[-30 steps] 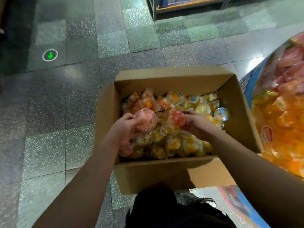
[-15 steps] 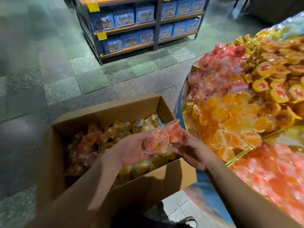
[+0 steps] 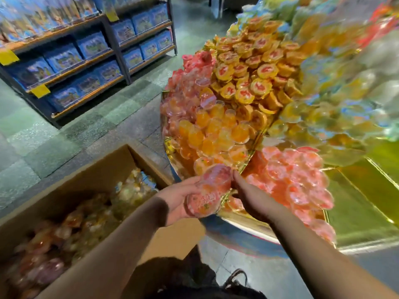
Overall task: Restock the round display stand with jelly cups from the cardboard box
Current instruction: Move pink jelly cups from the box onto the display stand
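Note:
My left hand (image 3: pixel 176 200) holds pink jelly cups (image 3: pixel 208 190) stacked against its palm, just at the rim of the round display stand (image 3: pixel 241 221). My right hand (image 3: pixel 251 196) touches the cups from the right; whether it grips one I cannot tell. The stand has gold compartments heaped with pink cups (image 3: pixel 295 180), orange cups (image 3: pixel 211 134) and yellow-lidded cups (image 3: pixel 252 76). The open cardboard box (image 3: pixel 90 180) at lower left is full of mixed jelly cups (image 3: pixel 64 234), blurred.
Shelves (image 3: pixel 86 61) with blue packaged goods stand at the back left across a tiled floor (image 3: pixel 64 139). A bare gold compartment (image 3: pixel 362 203) lies at the right of the stand. My shoe (image 3: pixel 235 277) shows below, beside the box.
Both hands lifted the pink cups out of the box and carried them right to the stand's edge. The view swung from the box to the stand.

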`<state>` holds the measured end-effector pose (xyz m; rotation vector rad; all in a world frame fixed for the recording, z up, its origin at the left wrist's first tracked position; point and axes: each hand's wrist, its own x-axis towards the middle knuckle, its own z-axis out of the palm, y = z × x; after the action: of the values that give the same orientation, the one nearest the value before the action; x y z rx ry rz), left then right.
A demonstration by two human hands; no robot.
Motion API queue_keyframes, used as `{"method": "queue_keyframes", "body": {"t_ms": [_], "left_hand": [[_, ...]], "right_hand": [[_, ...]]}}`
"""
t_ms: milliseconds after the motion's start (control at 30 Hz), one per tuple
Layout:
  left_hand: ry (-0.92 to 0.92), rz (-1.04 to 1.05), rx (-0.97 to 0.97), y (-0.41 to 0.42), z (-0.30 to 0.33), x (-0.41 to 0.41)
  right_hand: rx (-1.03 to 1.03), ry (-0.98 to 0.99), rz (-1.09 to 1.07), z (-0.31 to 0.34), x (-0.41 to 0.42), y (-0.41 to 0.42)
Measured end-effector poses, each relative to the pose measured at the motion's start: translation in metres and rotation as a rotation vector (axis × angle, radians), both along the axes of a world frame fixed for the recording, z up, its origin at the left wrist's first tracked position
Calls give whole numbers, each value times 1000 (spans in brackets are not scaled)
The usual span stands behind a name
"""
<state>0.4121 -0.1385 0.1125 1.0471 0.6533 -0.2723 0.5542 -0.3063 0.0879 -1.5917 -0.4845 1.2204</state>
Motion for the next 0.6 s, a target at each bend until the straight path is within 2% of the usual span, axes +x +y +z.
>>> {"method": "queue_keyframes", "body": {"t_ms": [233, 400, 600], "left_hand": [[42, -99, 6, -57, -38, 71], [106, -139, 93, -97, -54, 97], [152, -11, 50, -123, -67, 120]], "right_hand": [[-89, -1, -250, -18, 46, -84], [-6, 164, -377, -35, 52, -128], [103, 506, -750, -63, 41, -154]]}}
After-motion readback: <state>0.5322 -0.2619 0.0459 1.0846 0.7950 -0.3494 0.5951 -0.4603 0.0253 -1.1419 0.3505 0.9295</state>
